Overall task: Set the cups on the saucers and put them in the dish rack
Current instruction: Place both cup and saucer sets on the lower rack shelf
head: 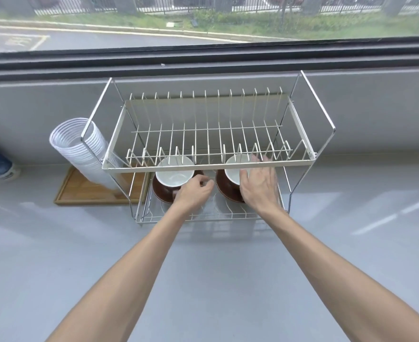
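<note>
Both cups on saucers, sitting on the lower shelf of the dish rack (211, 166), hands at the shelf mouth.

Head view: the left cup (172, 172) sits on its brown left saucer (163, 193), the right cup (234, 169) on the right saucer (225, 191), side by side under the upper tier. The left hand (192, 192) hangs loosely curled just beside the left saucer, gripping nothing I can make out. The right hand (260, 183) is spread, fingers straight, against the right cup; actual contact is hard to tell. Risks, I'd judge: knuckles catching the upper tier's front bar, or a nudge sliding a cup off its saucer on that wire floor.
</note>
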A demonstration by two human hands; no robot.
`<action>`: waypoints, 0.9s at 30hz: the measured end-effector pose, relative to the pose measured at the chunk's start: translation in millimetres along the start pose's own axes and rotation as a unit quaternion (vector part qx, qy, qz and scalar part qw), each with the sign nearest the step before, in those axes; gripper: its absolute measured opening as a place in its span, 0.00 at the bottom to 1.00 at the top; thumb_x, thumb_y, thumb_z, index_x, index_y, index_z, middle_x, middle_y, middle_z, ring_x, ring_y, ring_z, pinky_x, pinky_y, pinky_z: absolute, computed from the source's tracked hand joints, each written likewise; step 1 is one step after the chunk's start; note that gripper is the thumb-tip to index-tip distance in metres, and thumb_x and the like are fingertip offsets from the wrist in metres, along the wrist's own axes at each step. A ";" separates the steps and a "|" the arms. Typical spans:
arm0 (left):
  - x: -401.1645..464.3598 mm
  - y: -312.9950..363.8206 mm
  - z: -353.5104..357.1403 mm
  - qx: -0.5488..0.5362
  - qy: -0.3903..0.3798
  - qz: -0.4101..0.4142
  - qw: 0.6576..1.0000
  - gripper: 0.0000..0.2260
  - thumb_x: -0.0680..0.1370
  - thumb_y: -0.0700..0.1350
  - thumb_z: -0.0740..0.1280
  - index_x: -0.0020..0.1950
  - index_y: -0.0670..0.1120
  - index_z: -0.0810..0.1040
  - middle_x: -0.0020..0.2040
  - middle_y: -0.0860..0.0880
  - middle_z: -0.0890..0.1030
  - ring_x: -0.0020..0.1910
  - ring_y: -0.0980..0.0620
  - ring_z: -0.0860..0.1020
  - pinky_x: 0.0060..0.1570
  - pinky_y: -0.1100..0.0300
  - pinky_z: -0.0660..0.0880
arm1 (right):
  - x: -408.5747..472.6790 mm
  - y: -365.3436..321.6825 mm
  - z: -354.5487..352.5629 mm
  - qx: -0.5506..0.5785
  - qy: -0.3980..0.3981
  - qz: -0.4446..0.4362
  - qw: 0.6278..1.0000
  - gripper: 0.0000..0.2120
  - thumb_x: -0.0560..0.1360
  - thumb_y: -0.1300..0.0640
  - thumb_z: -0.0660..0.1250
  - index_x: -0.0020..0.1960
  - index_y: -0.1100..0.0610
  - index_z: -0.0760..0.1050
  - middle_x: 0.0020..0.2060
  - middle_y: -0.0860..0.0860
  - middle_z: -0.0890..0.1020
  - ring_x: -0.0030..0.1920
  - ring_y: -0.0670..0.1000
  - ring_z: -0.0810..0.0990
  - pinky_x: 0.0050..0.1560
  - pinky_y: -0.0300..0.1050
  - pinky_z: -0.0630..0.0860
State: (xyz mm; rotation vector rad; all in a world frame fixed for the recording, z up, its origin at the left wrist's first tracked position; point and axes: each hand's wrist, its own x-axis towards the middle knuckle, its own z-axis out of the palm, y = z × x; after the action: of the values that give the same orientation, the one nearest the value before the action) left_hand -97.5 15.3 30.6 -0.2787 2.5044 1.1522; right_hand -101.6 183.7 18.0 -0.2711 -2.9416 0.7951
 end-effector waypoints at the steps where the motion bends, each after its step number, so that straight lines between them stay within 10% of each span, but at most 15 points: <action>1: -3.3 -4.4 -7.8 0.012 0.001 0.002 1.000 0.19 0.79 0.54 0.60 0.68 0.51 0.76 0.63 0.47 0.81 0.62 0.45 0.78 0.64 0.50 0.74 | -2.5 -6.7 0.9 -0.015 0.010 -0.029 0.999 0.20 0.81 0.52 0.55 0.67 0.62 0.71 0.68 0.61 0.72 0.70 0.61 0.66 0.73 0.54 0.58; 13: -13.7 -44.0 -67.2 0.118 0.236 0.061 0.963 0.16 0.80 0.51 0.60 0.60 0.47 0.82 0.50 0.41 0.85 0.55 0.38 0.80 0.49 0.52 0.73 | -14.8 -77.6 35.7 -0.016 -0.056 -0.139 0.989 0.23 0.82 0.48 0.56 0.74 0.58 0.65 0.70 0.57 0.73 0.75 0.56 0.63 0.71 0.54 0.64; 27: 33.6 -77.7 -49.7 0.010 0.203 0.020 0.979 0.20 0.83 0.49 0.52 0.75 0.53 0.66 0.71 0.41 0.73 0.67 0.36 0.72 0.62 0.47 0.68 | 6.6 -91.9 82.5 0.154 -0.107 -0.050 0.981 0.18 0.84 0.55 0.50 0.69 0.60 0.69 0.65 0.60 0.76 0.67 0.63 0.70 0.67 0.57 0.66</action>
State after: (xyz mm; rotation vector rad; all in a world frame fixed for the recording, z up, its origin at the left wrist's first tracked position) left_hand -115.1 -73.6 -7.0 -0.5064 2.8815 1.1828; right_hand -132.1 66.3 -6.4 -0.0140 -2.9287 1.3194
